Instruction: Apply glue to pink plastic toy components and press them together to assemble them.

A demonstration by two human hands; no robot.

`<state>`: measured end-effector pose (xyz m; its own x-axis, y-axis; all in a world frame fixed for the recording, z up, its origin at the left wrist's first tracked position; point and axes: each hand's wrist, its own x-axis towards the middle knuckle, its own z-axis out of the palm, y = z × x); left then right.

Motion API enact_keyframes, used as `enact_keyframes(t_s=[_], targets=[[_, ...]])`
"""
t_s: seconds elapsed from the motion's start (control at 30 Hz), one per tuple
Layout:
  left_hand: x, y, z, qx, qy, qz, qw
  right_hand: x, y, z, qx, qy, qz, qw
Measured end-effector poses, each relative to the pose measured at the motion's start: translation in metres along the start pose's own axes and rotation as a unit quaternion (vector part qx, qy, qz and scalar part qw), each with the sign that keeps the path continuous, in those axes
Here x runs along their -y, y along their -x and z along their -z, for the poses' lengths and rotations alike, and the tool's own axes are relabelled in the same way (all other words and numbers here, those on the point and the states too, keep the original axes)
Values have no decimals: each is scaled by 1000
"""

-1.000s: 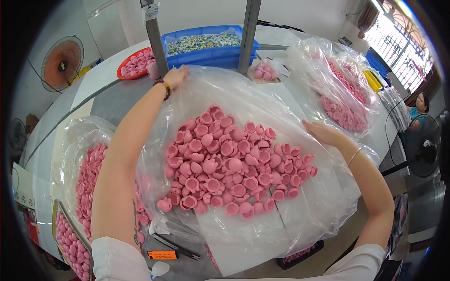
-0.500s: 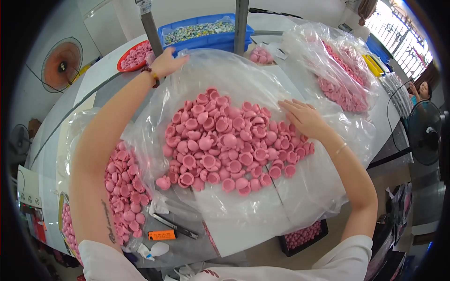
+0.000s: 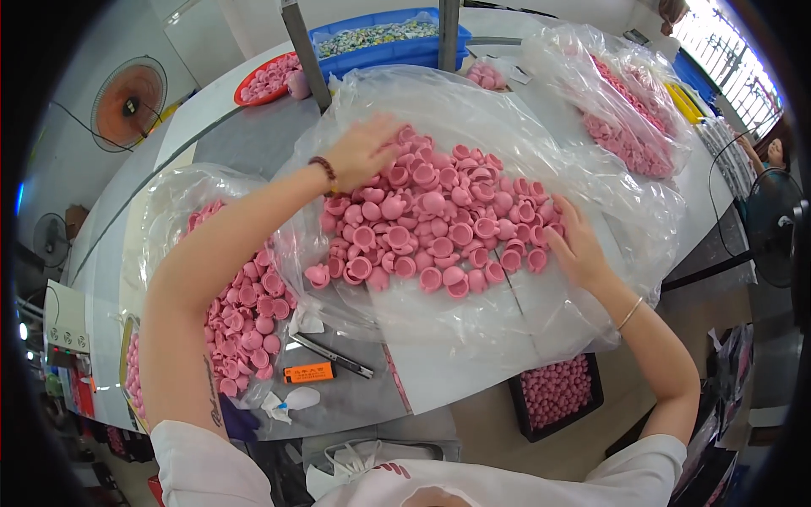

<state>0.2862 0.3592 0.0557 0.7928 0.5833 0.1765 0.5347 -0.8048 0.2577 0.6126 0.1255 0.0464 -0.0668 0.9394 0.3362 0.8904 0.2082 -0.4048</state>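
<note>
Pink pieces [image 3: 439,215] heaped mid-counter, on clear plastic film [image 3: 473,325] spread past the heap on all sides. My read: film is there to keep loose parts off the counter [image 3: 448,384].

Left hand [image 3: 365,152] at 10-11 o'clock of the heap, open, fingers stretched over its far-left edge. Motion-blurred, so can't tell how firmly it touches. Right hand [image 3: 579,245] at 3-4 o'clock, also open, thumb apart from fingers, up against the outermost pieces. No grip visible on either. Hands sit on opposite flanks, which would suit hemming in round parts that roll.

More pink stock in a bag [image 3: 253,313] at 8, another bag [image 3: 625,127] at 2, black crate [image 3: 557,393] below the counter edge at 5. Separate containers probably stop lots mixing. Orange box [image 3: 309,373] at 7, off the film, so likely out of the way.

Looks: matte, one uniform pink, small hollow rounded shells, some with little nubs. Orientation random: some mouth-up showing dark hollows, others dome-up. Piled several deep mid-heap, thinning toward the edges.
</note>
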Motion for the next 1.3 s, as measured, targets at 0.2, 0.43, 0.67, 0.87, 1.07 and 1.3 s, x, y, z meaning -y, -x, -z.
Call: enact_keyframes(t_s=[0.2,0.43,0.67,0.87,1.07,1.3], targets=[[-35,6,-16,11,69,-49,996,33,-26,-35,11,-18,-49,999],[-65,16,5,23,93,-115,989,61,-25,-33,86,-170,-45,981],[-94,90,113,-16,114,47,992,88,-25,4,64,-4,43,997],[-164,223,172,-189,157,33,969,112,-36,-16,123,104,183,970],[-193,365,136,-204,89,217,950,146,-30,-9,107,121,200,966],[-191,420,104,-304,143,331,882,277,56,-43,128,-221,152,955]])
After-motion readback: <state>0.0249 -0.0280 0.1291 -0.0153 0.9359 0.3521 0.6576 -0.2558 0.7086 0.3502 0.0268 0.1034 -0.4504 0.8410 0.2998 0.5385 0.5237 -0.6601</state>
